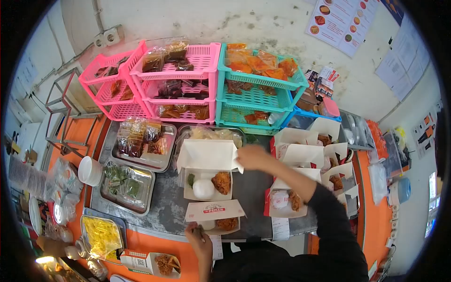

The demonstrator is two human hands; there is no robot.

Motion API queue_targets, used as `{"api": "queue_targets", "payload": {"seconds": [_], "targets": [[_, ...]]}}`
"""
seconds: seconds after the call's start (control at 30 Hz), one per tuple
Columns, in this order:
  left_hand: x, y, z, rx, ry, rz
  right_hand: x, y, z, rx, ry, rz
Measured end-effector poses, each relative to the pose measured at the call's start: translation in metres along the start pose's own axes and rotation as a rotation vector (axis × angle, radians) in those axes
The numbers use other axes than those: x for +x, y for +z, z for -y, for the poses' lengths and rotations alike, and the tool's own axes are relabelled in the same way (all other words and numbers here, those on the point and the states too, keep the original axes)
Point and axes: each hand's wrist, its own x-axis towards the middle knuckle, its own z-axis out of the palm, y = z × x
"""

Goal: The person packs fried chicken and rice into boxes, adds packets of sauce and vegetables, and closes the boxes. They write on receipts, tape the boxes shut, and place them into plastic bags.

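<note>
My right hand [252, 157] is closed at the right edge of the raised lid of a white cardboard food box [209, 154]. A ball of white rice [203, 189], a piece of fried chicken [221, 182] and a bit of green lie in that box. Just in front stands a second food box [215, 210], its printed lid partly lowered over rice and fried chicken [227, 223]. My left hand [201, 240] is at this box's front left corner, fingers closed around something small and dark that I cannot make out.
Several open food boxes [289, 199] stand to the right. Steel trays with bagged food [157, 162] are on the left. Pink racks [176, 75] and a green rack [256, 101] line the wall. A tray of yellow food [101, 235] and another chicken box [150, 263] sit front left.
</note>
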Motion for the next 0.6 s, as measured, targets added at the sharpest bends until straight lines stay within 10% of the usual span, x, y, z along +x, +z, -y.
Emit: {"api": "queue_targets", "payload": {"seconds": [0.17, 0.23, 0.37, 0.6], "targets": [[0.026, 0.022, 0.026, 0.536, 0.139, 0.142, 0.027, -0.041, -0.041, -0.443, -0.015, 0.125], [0.030, 0.023, 0.029, 0.609, 0.458, 0.132, 0.048, -0.054, -0.028, -0.299, -0.096, -0.106], [0.028, 0.015, -0.025, 0.977, 0.384, 0.030, 0.141, -0.043, 0.029, 0.147, -0.592, -0.269], [0.014, -0.026, -0.017, 0.363, 0.197, -0.228, 0.259, 0.031, 0.161, 0.281, -0.622, -0.270]]}}
